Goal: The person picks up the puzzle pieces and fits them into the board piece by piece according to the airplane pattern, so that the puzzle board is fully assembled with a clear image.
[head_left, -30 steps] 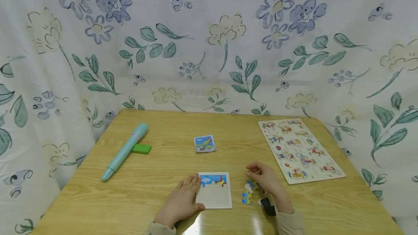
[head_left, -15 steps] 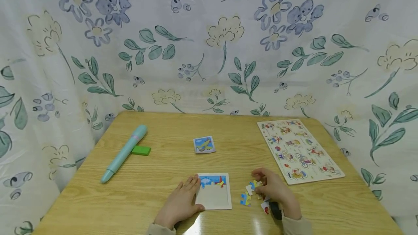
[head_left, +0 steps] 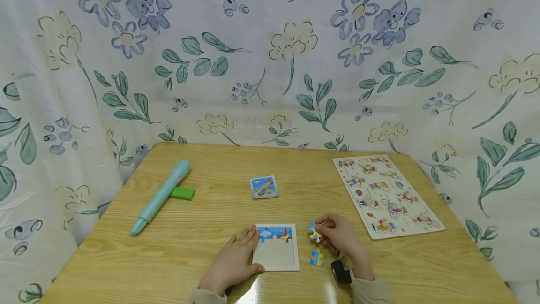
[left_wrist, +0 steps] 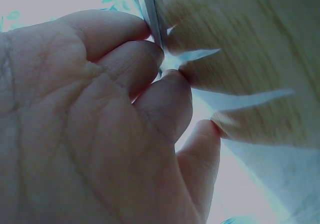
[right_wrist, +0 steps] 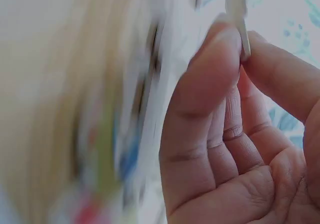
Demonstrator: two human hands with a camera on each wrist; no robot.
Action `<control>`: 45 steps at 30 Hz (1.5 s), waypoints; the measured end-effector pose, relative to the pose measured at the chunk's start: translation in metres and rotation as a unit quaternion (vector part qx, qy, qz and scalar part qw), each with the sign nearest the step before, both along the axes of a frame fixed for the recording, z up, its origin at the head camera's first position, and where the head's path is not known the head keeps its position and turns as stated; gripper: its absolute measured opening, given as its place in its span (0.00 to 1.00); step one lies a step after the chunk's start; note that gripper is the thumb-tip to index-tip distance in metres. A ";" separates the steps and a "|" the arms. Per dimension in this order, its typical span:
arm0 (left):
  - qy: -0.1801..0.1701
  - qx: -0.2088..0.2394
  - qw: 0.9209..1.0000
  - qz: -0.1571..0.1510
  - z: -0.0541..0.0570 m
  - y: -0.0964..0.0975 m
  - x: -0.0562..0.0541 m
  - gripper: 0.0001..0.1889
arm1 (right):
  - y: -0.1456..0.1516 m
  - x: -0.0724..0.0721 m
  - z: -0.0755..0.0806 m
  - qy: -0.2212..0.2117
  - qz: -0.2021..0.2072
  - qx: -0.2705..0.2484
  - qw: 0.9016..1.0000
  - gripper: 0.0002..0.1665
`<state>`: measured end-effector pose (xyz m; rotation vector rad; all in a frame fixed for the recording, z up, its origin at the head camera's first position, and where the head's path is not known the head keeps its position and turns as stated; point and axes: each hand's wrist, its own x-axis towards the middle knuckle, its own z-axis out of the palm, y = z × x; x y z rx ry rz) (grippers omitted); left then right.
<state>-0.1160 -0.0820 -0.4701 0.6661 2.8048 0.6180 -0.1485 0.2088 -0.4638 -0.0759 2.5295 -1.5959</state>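
My left hand (head_left: 234, 257) lies flat with straight fingers along the left edge of a square puzzle tray (head_left: 275, 256). Joined pieces showing blue sky, a cloud and a red and yellow shape (head_left: 276, 233) fill the tray's top strip; below them its base is bare. To the right of the tray, my right hand (head_left: 339, 233) pinches a blue and yellow jigsaw piece (head_left: 314, 232) between thumb and fingertips. In the right wrist view that piece (right_wrist: 239, 14) stands edge-on between the thumb and a finger. Another jigsaw piece (head_left: 317, 258) lies on the table, and more are partly hidden under the right hand.
A small airplane picture card (head_left: 264, 186) lies behind the tray. At the right is a board of figure pieces (head_left: 388, 196). On the left lie a thick teal pen-shaped object (head_left: 162, 196) and a green block (head_left: 183, 193). A floral curtain (head_left: 253, 60) hangs behind the table (head_left: 211, 163).
My right hand dipped to the loose pieces, took hold of a blue and yellow jigsaw piece and moved left with it toward the tray. The left hand has stayed in place.
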 end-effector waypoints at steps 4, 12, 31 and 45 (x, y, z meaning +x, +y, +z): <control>0.001 0.000 1.000 -0.002 0.000 -0.001 0.000 0.47 | -0.019 -0.002 -0.003 -0.023 0.038 -0.035 0.998 0.12; -0.001 -0.003 1.000 0.001 -0.001 -0.001 0.000 0.47 | -0.056 -0.002 -0.005 0.006 0.091 -0.004 0.996 0.09; 0.003 -0.011 1.000 0.005 0.002 -0.001 0.003 0.46 | -0.095 -0.001 0.002 0.021 0.085 0.125 0.988 0.07; 0.024 -0.007 1.000 -0.010 0.004 -0.001 0.004 0.37 | -0.098 0.000 -0.002 0.067 0.099 0.162 0.980 0.05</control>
